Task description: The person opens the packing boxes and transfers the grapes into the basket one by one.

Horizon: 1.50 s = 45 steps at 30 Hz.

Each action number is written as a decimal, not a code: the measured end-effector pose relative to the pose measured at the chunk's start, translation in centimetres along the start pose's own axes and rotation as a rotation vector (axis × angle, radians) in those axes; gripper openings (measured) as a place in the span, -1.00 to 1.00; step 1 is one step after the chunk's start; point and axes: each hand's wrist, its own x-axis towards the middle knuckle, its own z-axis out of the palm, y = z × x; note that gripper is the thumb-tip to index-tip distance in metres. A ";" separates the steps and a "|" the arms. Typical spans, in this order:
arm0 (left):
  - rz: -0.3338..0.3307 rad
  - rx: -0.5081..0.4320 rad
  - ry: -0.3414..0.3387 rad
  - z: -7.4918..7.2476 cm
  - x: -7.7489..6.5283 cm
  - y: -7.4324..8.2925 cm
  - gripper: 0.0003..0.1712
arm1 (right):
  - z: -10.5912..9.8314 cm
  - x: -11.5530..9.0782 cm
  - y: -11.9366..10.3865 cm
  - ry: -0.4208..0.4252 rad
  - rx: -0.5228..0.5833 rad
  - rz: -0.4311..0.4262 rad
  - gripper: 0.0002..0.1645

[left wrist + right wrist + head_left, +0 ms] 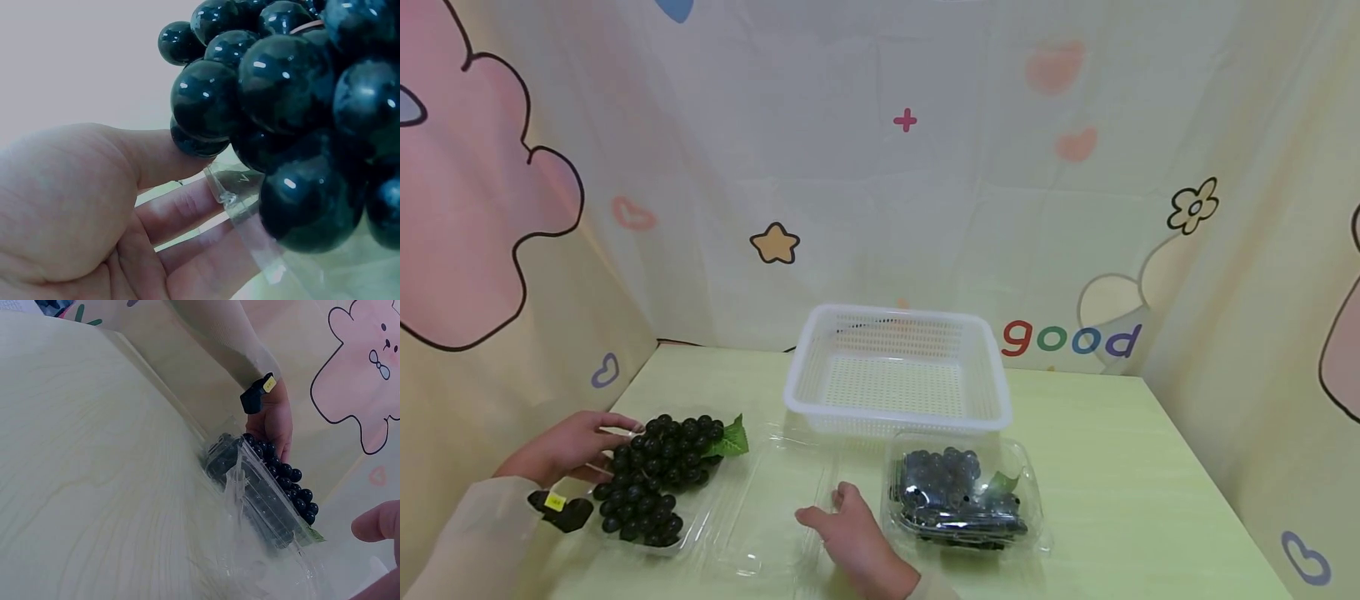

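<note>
Piled in the base of an open clear plastic clamshell box (696, 521) is a bunch of dark grapes (662, 454) with a green leaf (733, 437). My left hand (568, 446) holds the box by its left edge; in the left wrist view the thumb lies against the grapes and the fingers show behind the clear rim (250, 244). The box's lid (775, 500) lies folded out flat to the right. Over the lid's right edge is my right hand (861, 537), thumb and fingers apart, holding nothing.
A closed clear clamshell box (1026, 475) with dark grapes and a leaf inside stands right of my right hand. Behind it, a white perforated plastic basket (898, 417) sits near the table's back edge. Patterned curtains (850, 167) enclose the pale table (1112, 483).
</note>
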 end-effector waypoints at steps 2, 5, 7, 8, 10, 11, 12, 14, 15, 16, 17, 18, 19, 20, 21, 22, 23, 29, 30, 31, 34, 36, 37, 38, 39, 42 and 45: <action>-0.006 -0.001 0.003 0.0 0.1 0.0 -0.48 | 0.1 -0.2 0.0 0.023 -0.039 -0.033 0.13; -0.005 -0.008 -0.004 0.1 0.1 0.0 -0.46 | 0.1 -0.5 -0.1 0.064 -0.124 -0.108 0.12; -0.006 -0.006 -0.008 0.0 0.0 -0.1 -0.45 | 0.1 -0.6 -0.2 0.087 -0.186 -0.170 0.11; -0.006 -0.008 -0.011 -0.1 0.0 -0.1 -0.45 | 0.1 -0.6 -0.3 0.094 -0.206 -0.197 0.11; 0.001 -0.005 -0.026 -0.3 -0.3 -0.3 -0.43 | 0.2 -0.4 -0.6 0.098 -0.246 -0.247 0.11; -0.004 -0.013 -0.028 -0.4 -0.4 -0.4 -0.43 | 0.3 -0.3 -0.8 0.093 -0.260 -0.267 0.10; -0.005 -0.015 -0.034 -0.5 -0.5 -0.5 -0.43 | 0.4 -0.1 -0.9 0.086 -0.273 -0.280 0.09; -0.012 -0.039 -0.047 -0.6 -0.8 -0.6 -0.41 | 0.9 0.4 -1.3 0.068 -0.284 -0.304 0.02; -0.013 -0.043 -0.056 -0.7 -0.9 -0.6 -0.39 | 1.1 0.8 -1.6 0.060 -0.288 -0.316 -0.02; -0.015 -0.049 -0.063 -0.8 -1.0 -0.5 -0.38 | 1.4 1.2 -1.8 0.055 -0.286 -0.322 -0.07; -0.020 -0.055 -0.066 -0.9 -1.0 -0.4 -0.37 | 1.8 1.7 -2.1 0.050 -0.283 -0.322 -0.13; -0.021 -0.054 -0.074 -0.9 -1.0 -0.4 -0.36 | 2.1 2.2 -2.3 0.050 -0.276 -0.325 -0.18; -0.021 -0.055 -0.081 -1.0 -1.1 -0.3 -0.36 | 2.5 2.7 -2.6 0.050 -0.264 -0.324 -0.24; -0.018 -0.051 -0.086 -1.1 -1.0 -0.2 -0.37 | 2.9 3.2 -2.7 0.050 -0.255 -0.322 -0.29; -0.023 -0.049 -0.087 -1.1 -1.0 -0.1 -0.38 | 3.3 3.7 -2.9 0.048 -0.251 -0.319 -0.31; -0.028 -0.049 -0.089 -1.1 -1.0 -0.1 -0.40 | 3.7 4.2 -3.0 0.045 -0.251 -0.315 -0.34; -0.032 -0.050 -0.090 -1.2 -1.0 0.0 -0.42 | 4.1 4.6 -3.1 0.041 -0.254 -0.313 -0.35; -0.061 -0.059 -0.087 -0.9 -0.9 0.2 -0.51 | 6.3 6.2 -3.2 0.010 -0.328 -0.276 -0.23; -0.064 -0.058 -0.089 -0.8 -0.9 0.2 -0.52 | 6.6 6.3 -3.2 0.008 -0.340 -0.263 -0.19; -0.065 -0.057 -0.090 -0.7 -0.9 0.2 -0.53 | 6.9 6.4 -3.2 0.008 -0.357 -0.248 -0.15; -0.064 -0.054 -0.094 -0.6 -0.9 0.1 -0.53 | 7.6 6.5 -3.4 0.008 -0.394 -0.204 -0.06; -0.058 -0.055 -0.096 -0.6 -0.9 0.1 -0.53 | 7.8 6.6 -3.7 0.010 -0.423 -0.190 -0.06; -0.053 -0.054 -0.097 -0.5 -0.9 0.1 -0.53 | 7.9 6.7 -3.8 0.009 -0.436 -0.184 -0.07; -0.050 -0.055 -0.097 -0.5 -0.9 0.2 -0.52 | 7.9 6.7 -3.9 0.004 -0.447 -0.178 -0.08; -0.046 -0.057 -0.097 -0.4 -0.9 0.2 -0.52 | 7.9 6.8 -4.0 0.000 -0.455 -0.175 -0.11; -0.045 -0.064 -0.097 -0.3 -0.8 0.2 -0.52 | 7.8 7.1 -4.2 -0.003 -0.489 -0.176 -0.23; -0.046 -0.070 -0.095 -0.2 -0.8 0.1 -0.52 | 7.7 7.4 -4.2 0.000 -0.520 -0.195 -0.42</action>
